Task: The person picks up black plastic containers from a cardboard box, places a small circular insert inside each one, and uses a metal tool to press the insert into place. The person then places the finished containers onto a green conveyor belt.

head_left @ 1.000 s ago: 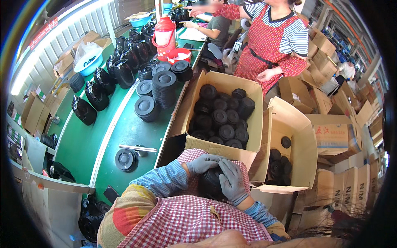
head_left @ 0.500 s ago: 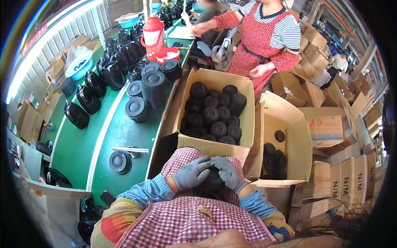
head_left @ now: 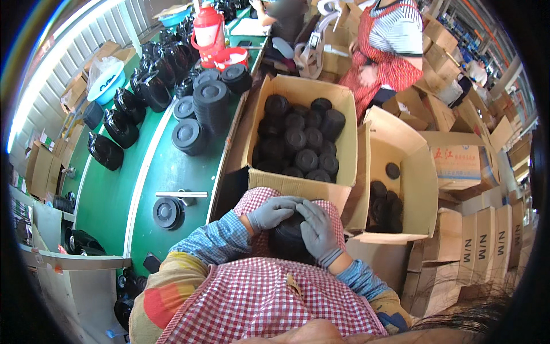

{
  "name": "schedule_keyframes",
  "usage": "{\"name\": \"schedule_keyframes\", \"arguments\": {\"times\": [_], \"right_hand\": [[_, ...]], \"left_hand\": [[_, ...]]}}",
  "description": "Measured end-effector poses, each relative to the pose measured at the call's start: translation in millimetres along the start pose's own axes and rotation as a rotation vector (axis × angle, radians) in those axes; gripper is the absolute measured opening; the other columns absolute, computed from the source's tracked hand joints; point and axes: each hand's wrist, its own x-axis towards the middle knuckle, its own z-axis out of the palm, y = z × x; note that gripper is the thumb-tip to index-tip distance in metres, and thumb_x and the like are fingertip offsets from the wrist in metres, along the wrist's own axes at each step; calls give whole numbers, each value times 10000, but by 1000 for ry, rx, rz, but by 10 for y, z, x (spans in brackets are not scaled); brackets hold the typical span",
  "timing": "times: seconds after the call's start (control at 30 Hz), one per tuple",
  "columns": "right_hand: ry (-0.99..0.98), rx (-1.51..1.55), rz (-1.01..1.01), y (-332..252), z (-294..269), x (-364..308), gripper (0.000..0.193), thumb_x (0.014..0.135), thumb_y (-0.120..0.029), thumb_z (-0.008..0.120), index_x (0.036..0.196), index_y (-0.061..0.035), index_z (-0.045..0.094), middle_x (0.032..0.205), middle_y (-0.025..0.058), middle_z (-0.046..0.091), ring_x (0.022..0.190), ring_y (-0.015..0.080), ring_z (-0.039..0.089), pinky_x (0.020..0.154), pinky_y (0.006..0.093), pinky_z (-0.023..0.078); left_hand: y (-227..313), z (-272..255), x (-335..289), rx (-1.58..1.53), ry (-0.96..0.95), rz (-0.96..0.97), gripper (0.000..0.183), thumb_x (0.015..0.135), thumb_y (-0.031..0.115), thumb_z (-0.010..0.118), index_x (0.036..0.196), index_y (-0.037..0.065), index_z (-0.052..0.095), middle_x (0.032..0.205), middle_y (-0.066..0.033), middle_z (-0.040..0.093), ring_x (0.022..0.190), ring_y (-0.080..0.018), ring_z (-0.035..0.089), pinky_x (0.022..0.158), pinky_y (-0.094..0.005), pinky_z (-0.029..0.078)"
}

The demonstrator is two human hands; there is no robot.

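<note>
While hands [head_left: 295, 221] on black stack [head_left: 289, 238], box edge [head_left: 298, 186] close ahead

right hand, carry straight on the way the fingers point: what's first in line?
The right hand lies on a black round stack, fingers pointing up-left at the left hand. It would probably meet that first; depth is unclear.

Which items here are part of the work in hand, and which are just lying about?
In hand: left hand and right hand, both gloved, pressed on a stack of black round parts in the lap; open carton of the same parts just ahead.

Lying about: red jug, blue basin, stacked side cartons.
</note>
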Motion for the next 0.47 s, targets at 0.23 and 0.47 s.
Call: {"name": "schedule_keyframes", "arguments": {"times": [0.23,0.47], "right_hand": [[-213,132,6,406,-66,27,533,914,-123,494,1440,-99,574,1492,142,535,1420,351,436,1224,475,226],[-414,438,38,827,39,201,495,934,-229,533,1418,-143,597,1526,115,516,1458,295,405,1252,471,138]], "left_hand": [[623,250,-157,647,59,-2,387,962,154,537,1294,-22,629,1439,-261,533,1376,-434,477,1171,-468,366],[811,437,-201,906,46,-175,493,971,253,548,1379,-23,563,1471,-272,503,1391,-473,442,1198,-489,332]]}}
